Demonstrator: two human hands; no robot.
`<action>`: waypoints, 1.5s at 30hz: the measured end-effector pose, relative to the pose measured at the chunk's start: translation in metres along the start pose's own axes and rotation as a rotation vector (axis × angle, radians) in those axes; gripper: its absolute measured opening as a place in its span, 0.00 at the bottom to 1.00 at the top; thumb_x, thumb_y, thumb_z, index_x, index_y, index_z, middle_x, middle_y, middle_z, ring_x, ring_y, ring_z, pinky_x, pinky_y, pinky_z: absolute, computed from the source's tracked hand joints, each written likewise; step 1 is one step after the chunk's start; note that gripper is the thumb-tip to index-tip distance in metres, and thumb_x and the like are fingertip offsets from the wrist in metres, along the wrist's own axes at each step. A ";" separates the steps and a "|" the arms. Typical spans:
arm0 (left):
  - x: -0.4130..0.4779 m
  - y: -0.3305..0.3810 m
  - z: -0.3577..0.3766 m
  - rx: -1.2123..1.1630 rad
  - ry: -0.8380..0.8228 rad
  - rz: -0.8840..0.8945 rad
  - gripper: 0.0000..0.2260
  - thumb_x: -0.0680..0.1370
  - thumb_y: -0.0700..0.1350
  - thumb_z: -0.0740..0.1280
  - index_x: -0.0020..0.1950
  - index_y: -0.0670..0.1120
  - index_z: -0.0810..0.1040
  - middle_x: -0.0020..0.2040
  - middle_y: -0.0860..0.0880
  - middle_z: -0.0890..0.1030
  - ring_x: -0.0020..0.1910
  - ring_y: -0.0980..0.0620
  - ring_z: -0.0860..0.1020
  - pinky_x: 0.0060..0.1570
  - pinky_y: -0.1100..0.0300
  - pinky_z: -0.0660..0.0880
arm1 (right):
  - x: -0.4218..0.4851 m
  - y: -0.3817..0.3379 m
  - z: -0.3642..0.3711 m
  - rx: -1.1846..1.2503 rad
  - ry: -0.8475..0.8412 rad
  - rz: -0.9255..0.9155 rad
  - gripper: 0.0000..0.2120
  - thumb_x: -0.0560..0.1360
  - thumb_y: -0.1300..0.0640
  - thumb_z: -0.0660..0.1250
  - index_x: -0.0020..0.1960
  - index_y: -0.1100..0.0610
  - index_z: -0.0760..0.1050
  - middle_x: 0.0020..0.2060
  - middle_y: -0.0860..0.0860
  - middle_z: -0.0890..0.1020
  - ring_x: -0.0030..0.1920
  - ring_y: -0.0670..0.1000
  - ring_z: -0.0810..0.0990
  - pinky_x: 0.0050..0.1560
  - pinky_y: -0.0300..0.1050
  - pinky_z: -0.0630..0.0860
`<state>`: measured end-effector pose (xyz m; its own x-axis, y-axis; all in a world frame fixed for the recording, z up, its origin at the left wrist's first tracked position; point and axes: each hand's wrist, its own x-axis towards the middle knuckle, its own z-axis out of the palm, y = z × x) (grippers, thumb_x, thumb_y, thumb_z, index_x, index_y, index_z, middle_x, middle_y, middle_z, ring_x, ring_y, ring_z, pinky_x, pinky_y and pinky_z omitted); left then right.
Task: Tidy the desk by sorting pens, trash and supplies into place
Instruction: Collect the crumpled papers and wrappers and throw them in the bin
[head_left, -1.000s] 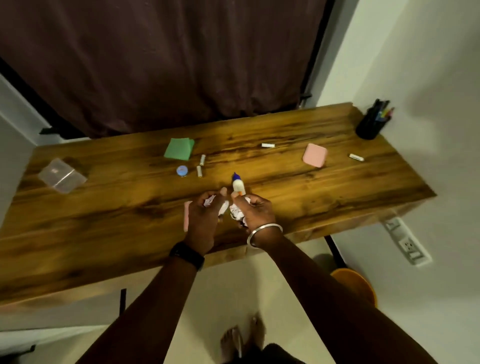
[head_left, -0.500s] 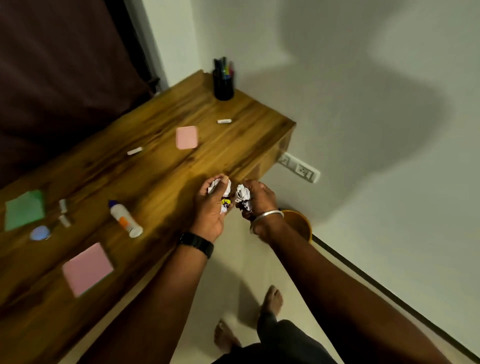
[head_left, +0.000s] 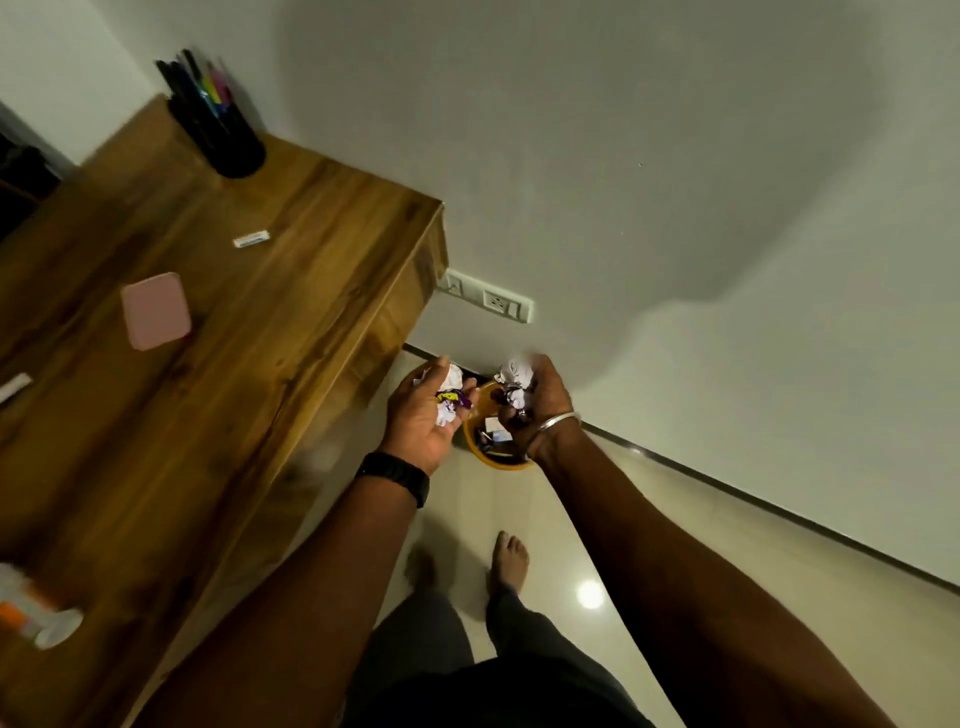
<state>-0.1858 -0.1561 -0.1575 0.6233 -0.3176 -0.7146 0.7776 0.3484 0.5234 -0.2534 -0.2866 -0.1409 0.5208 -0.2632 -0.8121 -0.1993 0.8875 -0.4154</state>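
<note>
My left hand (head_left: 427, 415) holds crumpled white paper with a purple and yellow wrapper (head_left: 451, 396). My right hand (head_left: 535, 400) grips another wad of crumpled paper and wrappers (head_left: 513, 379). Both hands hover off the desk's right end, above an orange bin (head_left: 493, 457) on the floor with some trash inside. On the wooden desk (head_left: 249, 364) lie a pink pad (head_left: 156, 310), a small white eraser (head_left: 251, 239) and a glue bottle (head_left: 36, 618) at the left edge. A black pen holder (head_left: 221, 130) with several pens stands at the desk's far corner.
A white wall with a socket strip (head_left: 488, 300) runs close behind the bin. My bare feet (head_left: 509, 558) stand on the pale tiled floor beside the desk's end. Another small white piece (head_left: 14, 387) lies at the desk's left edge.
I have turned right, away from the desk. Both hands carried the crumpled trash off the desk's edge and now hang over the orange bin.
</note>
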 end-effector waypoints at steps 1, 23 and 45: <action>0.010 -0.007 0.001 0.012 0.016 -0.032 0.03 0.80 0.40 0.72 0.48 0.43 0.80 0.51 0.38 0.82 0.46 0.39 0.84 0.41 0.49 0.84 | 0.013 0.000 -0.011 0.051 0.037 0.021 0.13 0.73 0.49 0.67 0.33 0.54 0.73 0.27 0.49 0.75 0.23 0.47 0.69 0.17 0.33 0.61; 0.322 -0.201 -0.074 0.239 0.023 -0.493 0.34 0.81 0.70 0.56 0.74 0.45 0.73 0.68 0.39 0.80 0.65 0.38 0.78 0.68 0.39 0.73 | 0.343 0.105 -0.179 0.296 0.330 0.116 0.22 0.80 0.41 0.61 0.61 0.58 0.78 0.47 0.59 0.85 0.47 0.58 0.84 0.43 0.54 0.82; 0.350 -0.202 -0.076 0.269 0.142 -0.448 0.41 0.79 0.74 0.52 0.85 0.49 0.57 0.85 0.39 0.55 0.82 0.33 0.58 0.79 0.38 0.59 | 0.388 0.104 -0.211 0.410 0.363 0.140 0.37 0.74 0.27 0.55 0.72 0.51 0.71 0.74 0.56 0.70 0.70 0.62 0.72 0.58 0.61 0.77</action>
<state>-0.1311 -0.2705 -0.5489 0.2231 -0.2541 -0.9411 0.9700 -0.0376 0.2401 -0.2470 -0.3763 -0.5857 0.1796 -0.1811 -0.9669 0.1309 0.9786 -0.1589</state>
